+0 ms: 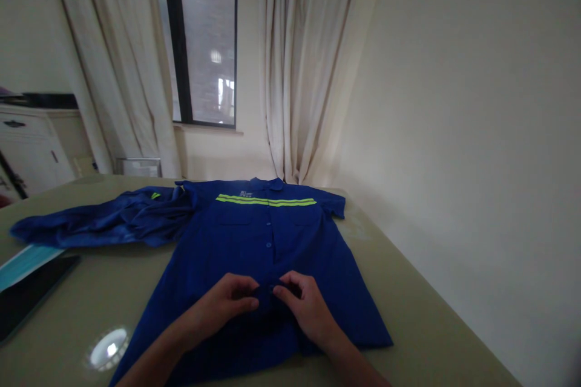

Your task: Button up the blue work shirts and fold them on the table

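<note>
Head view: blue shirt (267, 248) covers olive table (422, 320).

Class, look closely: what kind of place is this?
Probably a room in a home: cream curtains flank a window, a white cabinet stands left, and a blue shirt lies on a table.

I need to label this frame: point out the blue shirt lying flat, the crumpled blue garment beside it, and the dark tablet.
blue shirt (254, 236), head view, on the chest panel below the yellow stripes.
crumpled blue garment (109, 221), head view, on its bunched middle.
dark tablet (31, 293), head view, on its screen.
</note>
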### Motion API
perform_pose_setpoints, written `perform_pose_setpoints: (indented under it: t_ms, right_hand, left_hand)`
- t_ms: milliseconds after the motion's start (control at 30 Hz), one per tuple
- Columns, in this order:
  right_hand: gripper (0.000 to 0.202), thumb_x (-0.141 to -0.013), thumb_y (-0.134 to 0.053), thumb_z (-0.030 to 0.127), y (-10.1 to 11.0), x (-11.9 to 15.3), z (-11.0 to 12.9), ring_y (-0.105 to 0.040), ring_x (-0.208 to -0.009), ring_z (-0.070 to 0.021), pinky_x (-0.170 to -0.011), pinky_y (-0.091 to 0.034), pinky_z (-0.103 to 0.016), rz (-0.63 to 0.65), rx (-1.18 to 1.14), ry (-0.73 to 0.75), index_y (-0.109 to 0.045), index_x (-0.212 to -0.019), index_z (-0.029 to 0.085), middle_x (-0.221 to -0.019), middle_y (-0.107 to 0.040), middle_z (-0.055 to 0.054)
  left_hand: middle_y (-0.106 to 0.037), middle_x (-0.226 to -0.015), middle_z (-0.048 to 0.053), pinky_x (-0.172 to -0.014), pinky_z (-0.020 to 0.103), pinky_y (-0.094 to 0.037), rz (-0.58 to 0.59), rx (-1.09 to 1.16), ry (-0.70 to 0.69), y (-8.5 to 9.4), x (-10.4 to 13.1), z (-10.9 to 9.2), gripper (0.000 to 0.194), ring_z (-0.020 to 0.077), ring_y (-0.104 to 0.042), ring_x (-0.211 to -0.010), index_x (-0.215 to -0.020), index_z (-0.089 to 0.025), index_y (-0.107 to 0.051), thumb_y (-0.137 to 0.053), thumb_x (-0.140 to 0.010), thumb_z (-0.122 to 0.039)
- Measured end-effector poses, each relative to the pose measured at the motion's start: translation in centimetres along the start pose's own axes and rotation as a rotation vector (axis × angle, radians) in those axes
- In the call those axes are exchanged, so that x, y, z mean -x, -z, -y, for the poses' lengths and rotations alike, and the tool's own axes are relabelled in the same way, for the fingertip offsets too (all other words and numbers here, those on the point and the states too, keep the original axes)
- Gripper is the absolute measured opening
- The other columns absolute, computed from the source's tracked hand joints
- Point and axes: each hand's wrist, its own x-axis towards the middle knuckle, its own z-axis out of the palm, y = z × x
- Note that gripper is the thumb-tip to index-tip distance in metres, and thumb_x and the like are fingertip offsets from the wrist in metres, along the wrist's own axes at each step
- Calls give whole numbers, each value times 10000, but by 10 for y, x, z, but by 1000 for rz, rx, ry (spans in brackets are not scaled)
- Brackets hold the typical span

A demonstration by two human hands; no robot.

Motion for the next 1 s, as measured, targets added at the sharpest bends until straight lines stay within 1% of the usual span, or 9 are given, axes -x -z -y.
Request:
perform_pose_setpoints:
  t_ms: [200, 400, 500, 567, 667, 733, 833, 900, 1000]
  right_hand:
    - [107, -891, -684, 291, 0, 2, 1, -585, -775, -161, -714, -414, -258, 36, 38, 110, -743, -915, 205, -822, -663, 6]
    - [94, -836, -666, 191, -1, 1, -5, -590, -753, -153, -695, -415, -247, 54, 0, 117, -729, -906, 202, -806, -674, 13]
    - [92, -822, -675, 202, -4, 2, -8, -591, -743, -156, -687, -419, -246, 36, -16, 98, -731, -895, 200, -794, -676, 11]
    - [86, -824, -677, 219, -6, 4, -9, -591, -738, -158, -681, -421, -245, 33, -38, 85, -730, -889, 199, -782, -674, 10]
    - [76, -833, -662, 218, -8, 6, -8, -585, -732, -155, -672, -419, -239, 53, -59, 83, -723, -871, 196, -768, -664, 14]
    - [74, -843, -649, 210, -7, 6, -7, -590, -751, -155, -689, -423, -237, 72, -65, 93, -718, -865, 196, -780, -665, 14]
    - [96, -850, -623, 183, -5, 5, -6, -594, -776, -155, -709, -423, -236, 96, -65, 121, -715, -876, 198, -802, -668, 14]
    - [117, -840, -610, 159, -4, 5, -7, -592, -777, -153, -710, -417, -237, 99, -52, 143, -716, -871, 199, -801, -667, 15]
    - [131, -825, -612, 151, -5, 4, -10, -594, -782, -155, -721, -416, -239, 69, -44, 147, -722, -871, 203, -803, -670, 14]
  left_hand:
    - [-666, -843, -7, -747, 267, -434, -43, -77, -136, -10, -2, -6, 302, 166, -575, -820, -936, -177, -709, -668, -888, -472]
    - [-613, -827, -12, -688, 254, -408, -150, -199, -228, -21, 1, -14, 241, 151, -548, -769, -908, -197, -694, -638, -917, -431]
    - [-615, -831, -5, -693, 258, -419, -166, -174, -224, -23, 1, -13, 235, 159, -560, -782, -895, -198, -701, -647, -908, -426]
    - [-633, -824, -3, -698, 262, -432, -147, -124, -197, -24, 0, -12, 222, 163, -573, -782, -901, -196, -703, -670, -890, -416]
    - [-679, -831, 0, -751, 275, -457, -114, -53, -172, -24, -2, -9, 194, 176, -608, -820, -911, -197, -705, -709, -863, -385]
    - [-695, -849, 0, -776, 275, -456, -124, -41, -176, -25, -4, -7, 185, 176, -616, -844, -909, -198, -709, -718, -860, -376]
    - [-687, -820, -8, -717, 260, -440, -127, -2, -147, -25, -6, -2, 224, 158, -603, -781, -907, -196, -692, -723, -858, -412]
    - [-709, -901, 3, -700, 257, -443, -109, 51, -117, -25, -8, 2, 288, 155, -612, -773, -985, -203, -686, -747, -832, -440]
    - [-731, -1058, 39, -807, 288, -472, -77, 86, -97, -24, -11, 9, 387, 197, -646, -911, -1070, -211, -714, -763, -801, -485]
